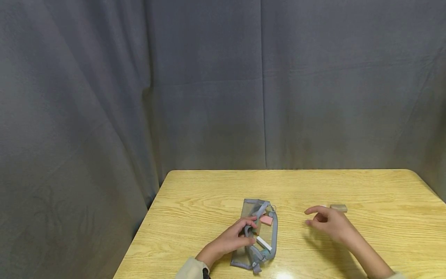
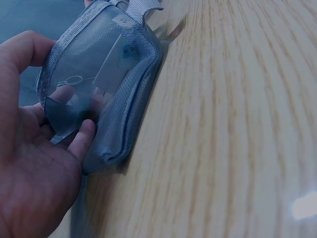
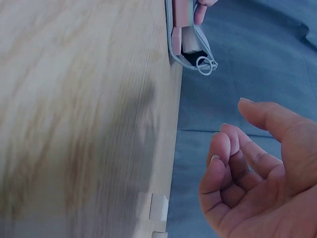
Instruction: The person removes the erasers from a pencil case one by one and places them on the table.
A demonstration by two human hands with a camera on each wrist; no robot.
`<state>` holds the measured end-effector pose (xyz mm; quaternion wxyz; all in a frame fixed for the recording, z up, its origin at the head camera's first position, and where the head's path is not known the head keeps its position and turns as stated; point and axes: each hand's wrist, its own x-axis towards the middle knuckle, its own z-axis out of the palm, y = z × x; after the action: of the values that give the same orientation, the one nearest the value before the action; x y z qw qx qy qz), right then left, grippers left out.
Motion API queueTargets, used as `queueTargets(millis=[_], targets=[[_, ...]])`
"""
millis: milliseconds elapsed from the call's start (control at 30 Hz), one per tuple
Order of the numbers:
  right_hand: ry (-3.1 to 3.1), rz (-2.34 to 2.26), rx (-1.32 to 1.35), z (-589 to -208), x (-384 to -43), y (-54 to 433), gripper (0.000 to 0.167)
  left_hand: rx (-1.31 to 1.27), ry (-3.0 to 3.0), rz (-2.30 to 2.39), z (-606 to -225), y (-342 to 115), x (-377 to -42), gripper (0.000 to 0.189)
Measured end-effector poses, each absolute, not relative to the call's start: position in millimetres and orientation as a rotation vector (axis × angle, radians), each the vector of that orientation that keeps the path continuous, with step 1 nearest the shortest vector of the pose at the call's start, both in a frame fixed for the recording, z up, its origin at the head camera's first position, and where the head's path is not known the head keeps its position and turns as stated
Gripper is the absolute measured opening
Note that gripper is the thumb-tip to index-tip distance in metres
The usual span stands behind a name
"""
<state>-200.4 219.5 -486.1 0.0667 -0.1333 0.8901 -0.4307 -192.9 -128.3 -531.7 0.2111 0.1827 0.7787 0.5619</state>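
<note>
A pale yellow wood-grained table (image 1: 209, 188) with rounded far corners fills the lower part of the head view, a bright glare spot near its front. Grey-blue curtain (image 1: 209, 97) hangs behind it and along the left, falling in folds. On the table lies a grey-edged mesh pouch (image 1: 275, 237), its mouth parted, a small ring (image 1: 273, 208) at its far end. Inside show a pink block (image 1: 266, 220) and a white block (image 1: 263, 243). The left hand (image 1: 231, 238) grips the pouch at its left side, thumb and fingers about the edge of the mouth. The right hand (image 1: 331, 223) is well apart to the pouch's right, above the table, fingers loosely bent and holding nothing, with a brownish block (image 1: 339, 208) lying just beyond it
</note>
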Motion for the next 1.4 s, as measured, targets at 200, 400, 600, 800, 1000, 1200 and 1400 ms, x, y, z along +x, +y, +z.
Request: queueTargets(millis=[200,400,600,800,1000,1200,1400], targets=[[2.684,-1.305,-0.435,-490,-197,213,0.037,0.512,2.163,1.558,-532,-128,-193,0.038],[2.683,-1.294,-0.434,-491,-193,205,0.034,0.529,2.158,1.576,-533,-129,-193,0.038],[2.707,-1.308,-0.459,-491,-190,198,0.033,0.534,2.137,1.596,-534,-130,-192,0.037],[2.668,-1.332,-0.494,-493,-189,194,0.033,0.532,2.141,1.594,-533,-130,-193,0.038],[2.644,-1.331,-0.523,-496,-188,189,0.031,0.504,2.148,1.592,-533,-129,-193,0.038],[2.633,-1.314,-0.548,-498,-186,183,0.031,0.503,2.146,1.594,-533,-129,-193,0.038],[2.622,-1.312,-0.560,-499,-185,177,0.032,0.509,2.155,1.585,-533,-129,-192,0.039]])
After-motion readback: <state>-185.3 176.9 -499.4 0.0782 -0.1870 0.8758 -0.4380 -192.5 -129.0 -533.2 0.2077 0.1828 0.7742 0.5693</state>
